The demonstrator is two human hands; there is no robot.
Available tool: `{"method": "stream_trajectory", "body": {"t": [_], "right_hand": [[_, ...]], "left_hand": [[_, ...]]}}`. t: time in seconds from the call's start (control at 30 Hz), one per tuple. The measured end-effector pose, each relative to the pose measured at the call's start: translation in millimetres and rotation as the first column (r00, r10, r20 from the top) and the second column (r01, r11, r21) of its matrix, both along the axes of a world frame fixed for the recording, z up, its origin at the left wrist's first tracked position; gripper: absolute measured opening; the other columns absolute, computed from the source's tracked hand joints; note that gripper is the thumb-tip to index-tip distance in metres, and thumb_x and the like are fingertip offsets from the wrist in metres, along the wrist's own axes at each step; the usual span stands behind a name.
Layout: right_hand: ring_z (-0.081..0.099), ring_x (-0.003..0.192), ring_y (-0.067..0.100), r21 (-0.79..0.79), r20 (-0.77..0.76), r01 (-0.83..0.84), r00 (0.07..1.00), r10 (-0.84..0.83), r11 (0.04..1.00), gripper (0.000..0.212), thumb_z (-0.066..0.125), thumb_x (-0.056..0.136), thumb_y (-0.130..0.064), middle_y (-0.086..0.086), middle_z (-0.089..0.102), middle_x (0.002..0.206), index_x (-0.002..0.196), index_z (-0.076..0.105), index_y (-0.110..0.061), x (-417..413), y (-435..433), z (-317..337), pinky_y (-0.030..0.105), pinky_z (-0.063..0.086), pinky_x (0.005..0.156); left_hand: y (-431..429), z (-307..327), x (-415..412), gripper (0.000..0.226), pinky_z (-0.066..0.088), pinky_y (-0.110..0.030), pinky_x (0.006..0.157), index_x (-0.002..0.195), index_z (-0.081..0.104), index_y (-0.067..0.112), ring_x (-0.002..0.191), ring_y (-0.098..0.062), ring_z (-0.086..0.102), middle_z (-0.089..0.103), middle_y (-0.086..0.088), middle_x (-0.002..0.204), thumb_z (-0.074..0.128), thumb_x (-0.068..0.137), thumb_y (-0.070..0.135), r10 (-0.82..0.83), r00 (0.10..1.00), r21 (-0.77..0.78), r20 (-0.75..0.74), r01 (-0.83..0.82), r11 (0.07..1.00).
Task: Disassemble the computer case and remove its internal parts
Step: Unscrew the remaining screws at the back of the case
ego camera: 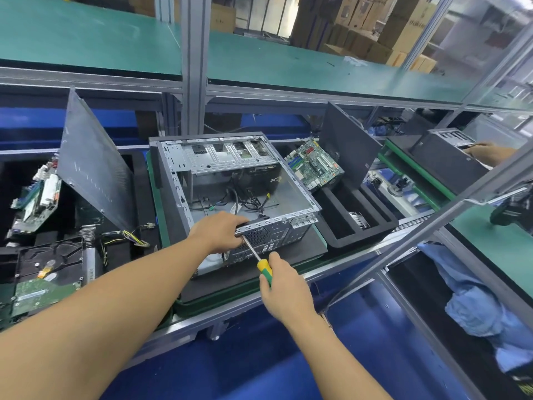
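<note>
An open grey computer case (202, 157) lies on its side on a black mat, its motherboard bay bare apart from loose black cables (248, 202). My left hand (220, 230) grips the near top rail of the case's rear panel. My right hand (284, 287) holds a screwdriver (264, 267) with a yellow and green handle. Its metal shaft points up-left, and its tip is at the rear panel just under my left fingers. A removed motherboard (314, 164) leans in the black foam tray to the right.
A grey side panel (92, 166) leans upright at the left, with circuit boards (37, 197), a hard drive (49, 262) and a wire bundle (127, 236) beside it. A black foam tray (362, 226) sits right of the case. Another person's hand (487, 153) works on a second case at far right. Blue cloth (473, 307) lies lower right.
</note>
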State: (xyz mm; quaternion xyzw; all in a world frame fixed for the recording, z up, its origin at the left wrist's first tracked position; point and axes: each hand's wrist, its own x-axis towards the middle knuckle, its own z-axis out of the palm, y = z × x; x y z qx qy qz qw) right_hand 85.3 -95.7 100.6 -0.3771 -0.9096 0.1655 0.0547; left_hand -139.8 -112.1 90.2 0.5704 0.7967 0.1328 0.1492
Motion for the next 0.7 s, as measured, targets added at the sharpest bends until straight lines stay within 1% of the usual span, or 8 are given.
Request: {"method": "stream_trajectory", "body": {"t": [0.07, 0.13, 0.2, 0.23, 0.3, 0.4, 0.57, 0.7], "right_hand": [[0.052, 0.072, 0.024, -0.088, 0.011, 0.028, 1.0, -0.027, 0.996, 0.024, 0.052, 0.098, -0.035, -0.005, 0.049, 0.085, 0.093, 0.031, -0.025, 0.4, 4.2, 1.0, 0.035, 0.036, 0.059], [0.046, 0.059, 0.018, -0.434, -0.054, 0.138, 0.982, -0.179, 0.89, 0.022, 0.055, 0.096, -0.037, -0.002, 0.053, 0.077, 0.093, 0.043, -0.019, -1.4, 9.9, 6.5, 0.03, 0.035, 0.051], [0.044, 0.052, 0.017, -0.839, -0.067, 0.166, 0.913, -0.402, 0.519, 0.024, 0.051, 0.098, -0.036, 0.006, 0.061, 0.077, 0.097, 0.056, -0.013, -3.8, 13.2, 13.8, 0.027, 0.036, 0.045], [0.045, 0.052, 0.017, -0.927, -0.037, 0.14, 0.889, -0.457, 0.347, 0.029, 0.046, 0.1, -0.033, 0.01, 0.066, 0.079, 0.1, 0.061, -0.008, -4.3, 14.1, 16.5, 0.027, 0.036, 0.044], [0.046, 0.052, 0.017, -0.973, 0.004, 0.113, 0.878, -0.478, 0.2, 0.036, 0.039, 0.102, -0.026, 0.015, 0.072, 0.08, 0.105, 0.065, -0.001, -4.2, 15.4, 18.2, 0.026, 0.038, 0.043], [0.045, 0.051, 0.015, -0.953, -0.034, 0.111, 0.887, -0.46, 0.283, 0.036, 0.039, 0.105, -0.028, 0.009, 0.07, 0.074, 0.106, 0.065, -0.002, -4.1, 14.2, 16.2, 0.024, 0.037, 0.041], [0.053, 0.054, 0.015, -0.734, -0.125, 0.171, 0.917, -0.378, 0.658, 0.03, 0.051, 0.1, -0.042, 0.001, 0.059, 0.074, 0.098, 0.06, -0.013, -4.5, 5.8, 10.6, 0.038, 0.057, 0.055], [0.064, 0.082, 0.032, -0.166, -0.004, 0.13, 0.991, -0.133, 0.978, 0.019, 0.046, 0.102, -0.042, 0.0, 0.061, 0.087, 0.101, 0.04, -0.024, -9.9, -5.5, 6.0, 0.038, 0.042, 0.064]], "left_hand": [[-0.3, 0.0, 0.1, 0.048, 0.052, -0.035, 0.073, 0.135, 0.054, 0.038, 0.095, -0.022, 0.062, 0.069, 0.004, 0.111, 0.058, 0.087, 0.035, 0.0, 1.0, 0.003, -0.001, 0.0, 1.0], [0.0, -0.4, 0.0, 0.048, 0.05, -0.033, 0.07, 0.134, 0.055, 0.038, 0.092, -0.022, 0.062, 0.069, 0.004, 0.109, 0.058, 0.087, 0.036, -0.001, 1.0, 0.007, 0.0, 0.001, 1.0], [-0.3, -0.9, -0.5, 0.047, 0.052, -0.034, 0.072, 0.133, 0.056, 0.039, 0.095, -0.023, 0.063, 0.069, 0.004, 0.111, 0.058, 0.086, 0.036, 0.0, 1.0, 0.006, -0.001, 0.0, 1.0], [-0.4, -0.7, -0.7, 0.048, 0.053, -0.035, 0.074, 0.134, 0.055, 0.039, 0.099, -0.023, 0.063, 0.069, 0.004, 0.113, 0.058, 0.086, 0.036, 0.001, 1.0, 0.005, -0.004, -0.001, 1.0], [-0.3, -0.5, -0.7, 0.049, 0.054, -0.038, 0.079, 0.136, 0.053, 0.039, 0.104, -0.024, 0.063, 0.068, 0.004, 0.117, 0.058, 0.087, 0.037, 0.0, 1.0, 0.0, -0.015, 0.0, 1.0], [0.1, -1.7, -0.6, 0.048, 0.055, -0.041, 0.083, 0.135, 0.054, 0.039, 0.106, -0.024, 0.063, 0.068, 0.004, 0.119, 0.059, 0.088, 0.04, 0.002, 1.0, 0.003, -0.017, -0.002, 1.0], [0.0, -2.6, -0.5, 0.047, 0.056, -0.042, 0.082, 0.136, 0.054, 0.038, 0.104, -0.024, 0.063, 0.068, 0.004, 0.118, 0.059, 0.089, 0.04, 0.001, 1.0, 0.0, -0.022, -0.001, 1.0], [-0.8, -2.0, -0.3, 0.045, 0.056, -0.042, 0.081, 0.133, 0.056, 0.037, 0.103, -0.024, 0.064, 0.068, 0.004, 0.117, 0.059, 0.089, 0.04, 0.004, 1.0, 0.003, -0.016, -0.004, 1.0]]}}
